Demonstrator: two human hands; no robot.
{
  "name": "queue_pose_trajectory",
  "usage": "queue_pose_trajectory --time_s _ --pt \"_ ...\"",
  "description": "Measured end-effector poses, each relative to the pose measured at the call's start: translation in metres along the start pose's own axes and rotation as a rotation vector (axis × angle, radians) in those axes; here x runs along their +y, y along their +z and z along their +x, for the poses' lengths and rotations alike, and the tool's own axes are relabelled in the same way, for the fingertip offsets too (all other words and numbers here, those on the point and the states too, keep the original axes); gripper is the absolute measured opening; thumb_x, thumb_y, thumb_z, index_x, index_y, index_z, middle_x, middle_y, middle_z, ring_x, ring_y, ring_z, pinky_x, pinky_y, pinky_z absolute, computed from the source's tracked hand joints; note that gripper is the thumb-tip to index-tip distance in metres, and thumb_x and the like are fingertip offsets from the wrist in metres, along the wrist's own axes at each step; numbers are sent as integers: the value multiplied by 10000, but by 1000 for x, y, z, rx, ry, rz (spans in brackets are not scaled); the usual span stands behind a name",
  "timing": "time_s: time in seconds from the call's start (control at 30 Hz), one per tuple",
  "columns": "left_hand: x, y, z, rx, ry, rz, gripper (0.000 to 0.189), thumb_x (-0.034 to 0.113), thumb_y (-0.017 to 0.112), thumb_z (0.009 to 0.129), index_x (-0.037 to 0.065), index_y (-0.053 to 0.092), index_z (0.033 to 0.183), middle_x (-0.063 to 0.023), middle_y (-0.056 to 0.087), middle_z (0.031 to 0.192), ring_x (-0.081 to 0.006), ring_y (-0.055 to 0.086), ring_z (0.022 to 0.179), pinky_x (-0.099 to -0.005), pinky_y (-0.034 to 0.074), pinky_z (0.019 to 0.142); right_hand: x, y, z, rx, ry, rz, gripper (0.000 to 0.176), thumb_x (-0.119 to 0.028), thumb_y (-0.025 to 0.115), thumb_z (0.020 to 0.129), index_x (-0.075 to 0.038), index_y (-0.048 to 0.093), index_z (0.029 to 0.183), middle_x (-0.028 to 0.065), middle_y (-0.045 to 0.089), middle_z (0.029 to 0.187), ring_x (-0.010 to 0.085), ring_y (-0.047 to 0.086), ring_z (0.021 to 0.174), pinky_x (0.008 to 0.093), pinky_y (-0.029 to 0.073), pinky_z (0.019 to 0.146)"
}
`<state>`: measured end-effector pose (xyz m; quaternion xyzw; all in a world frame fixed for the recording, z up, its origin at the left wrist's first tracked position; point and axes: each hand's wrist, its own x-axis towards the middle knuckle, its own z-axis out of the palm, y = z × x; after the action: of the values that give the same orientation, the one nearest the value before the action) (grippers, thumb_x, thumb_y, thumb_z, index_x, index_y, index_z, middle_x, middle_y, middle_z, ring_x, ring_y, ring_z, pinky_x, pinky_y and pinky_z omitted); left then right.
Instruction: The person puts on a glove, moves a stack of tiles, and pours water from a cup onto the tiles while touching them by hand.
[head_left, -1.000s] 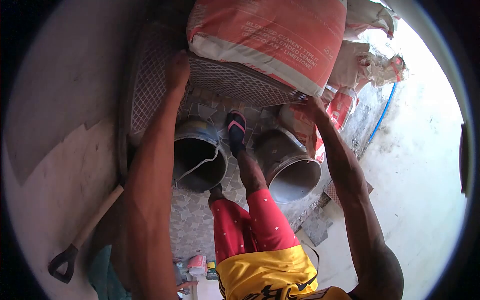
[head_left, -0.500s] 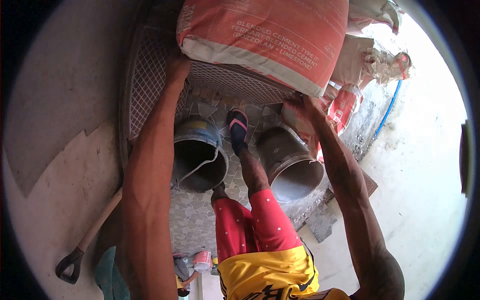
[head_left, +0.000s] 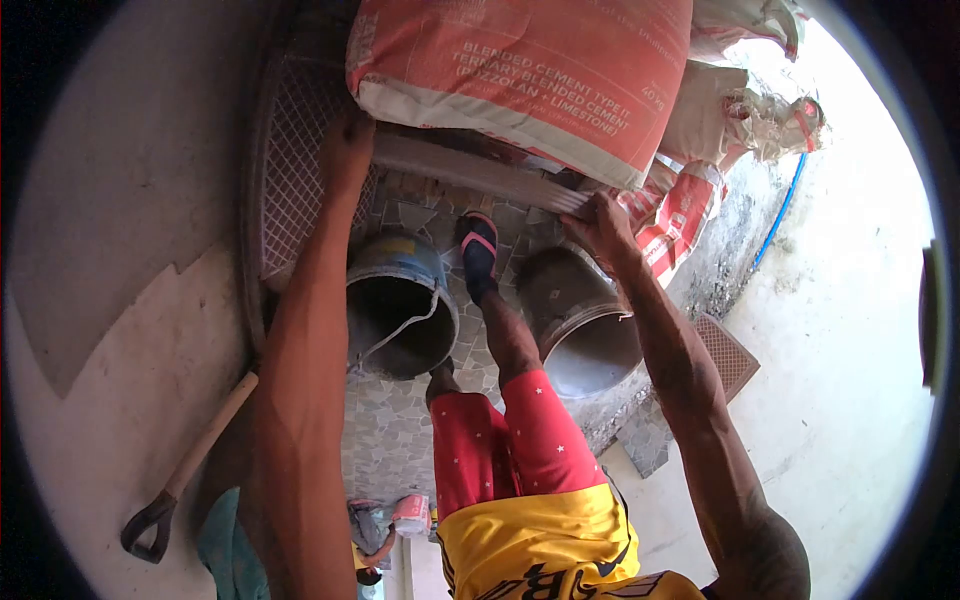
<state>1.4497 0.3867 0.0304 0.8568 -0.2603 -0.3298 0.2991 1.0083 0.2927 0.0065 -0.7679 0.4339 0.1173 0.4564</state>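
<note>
A large tile [head_left: 470, 172] is held up between my hands, its long edge turned toward me and smeared by motion. My right hand [head_left: 600, 222] is closed around its right end. At the left end is my left hand [head_left: 348, 140], close under a cement bag's corner, its fingers mostly hidden. The red and white cement bag [head_left: 540, 85] stands just beyond the tile. Beside my left hand leans another panel with a diamond-lattice face [head_left: 290, 160].
Two buckets, one bluish [head_left: 400, 262] and one grey [head_left: 560, 290], flank my foot. A shovel handle [head_left: 190, 460] leans at left. More cement bags [head_left: 690, 210], a blue hose [head_left: 782, 210] and a small lattice-backed tile piece [head_left: 730, 355] are at right. Another person [head_left: 372, 540] is behind.
The tile has tilted, so its lattice face is replaced by a narrow edge. My right hand has shifted slightly down and left; my left hand has moved a little lower.
</note>
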Motion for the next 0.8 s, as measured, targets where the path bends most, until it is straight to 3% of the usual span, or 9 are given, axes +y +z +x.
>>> queue_pose_trajectory --time_s 0.07,0.17,0.2,0.33,0.47,0.5,0.6,0.7,0.8 --pt "5 -9 -13 5 -108 148 432 379 628 855 13 654 1083 -232 665 1001 -381 638 981 -450 462 826 -19 -2 -14 -77 59 35 410 -316 575 944 -4 545 1208 142 607 1105 280 646 912 415 586 782" --pt "-17 -14 -24 36 -82 180 389 338 682 818 -14 654 983 -221 665 935 -349 647 892 -436 465 778 -47 13 -26 59 701 1377 390 -296 539 952 10 552 1194 149 598 1090 291 642 923 418 594 778" --pt "-30 -15 -27 50 -42 158 373 321 698 806 -21 652 947 -213 665 911 -338 648 857 -429 465 760 -52 12 -32 57 774 1294 379 -257 514 955 41 544 1188 153 593 1064 296 642 911 422 599 783" --pt "-47 -34 -49 -83 -354 153 284 230 714 780 -20 645 896 -128 650 839 -256 612 755 -391 466 705 -37 36 -47 -97 881 1267 342 -234 494 956 34 553 1161 129 603 1042 258 630 934 423 588 739" --pt "-48 -58 -54 -295 -677 -19 272 188 723 763 -21 645 920 -84 627 847 -207 580 762 -391 471 669 53 103 -61 -494 566 1145 335 -282 542 927 -28 576 1144 92 623 1027 232 613 951 441 554 729" --pt "-58 -59 -53 -323 -736 -68 281 185 724 762 -21 642 934 -80 621 861 -199 575 781 -397 471 663 35 95 -57 -590 716 1318 347 -317 564 918 -51 582 1140 84 632 1023 227 612 947 454 542 740" --pt "-133 -59 -40 -616 -798 -176 411 295 705 812 -10 634 1079 -119 634 1022 -229 591 912 -409 487 712 -54 57 -45 -382 1247 1250 424 -438 575 910 -80 586 1137 76 654 1009 226 621 898 484 513 800" --pt "-109 -46 -39 -799 -969 192 800 571 595 871 67 378 1454 -182 330 1515 -351 342 1363 -519 337 1059 -23 109 -49 -475 1206 1141 481 -525 503 939 -92 586 1134 84 667 1007 223 628 867 489 502 814" --pt "-83 -42 -53 -833 -827 349 906 700 484 860 84 298 1497 -184 236 1559 -357 248 1419 -482 285 1113 -29 122 -56 -440 1218 1215 518 -550 445 960 -87 600 1130 87 669 1034 227 636 877 456 512 795"
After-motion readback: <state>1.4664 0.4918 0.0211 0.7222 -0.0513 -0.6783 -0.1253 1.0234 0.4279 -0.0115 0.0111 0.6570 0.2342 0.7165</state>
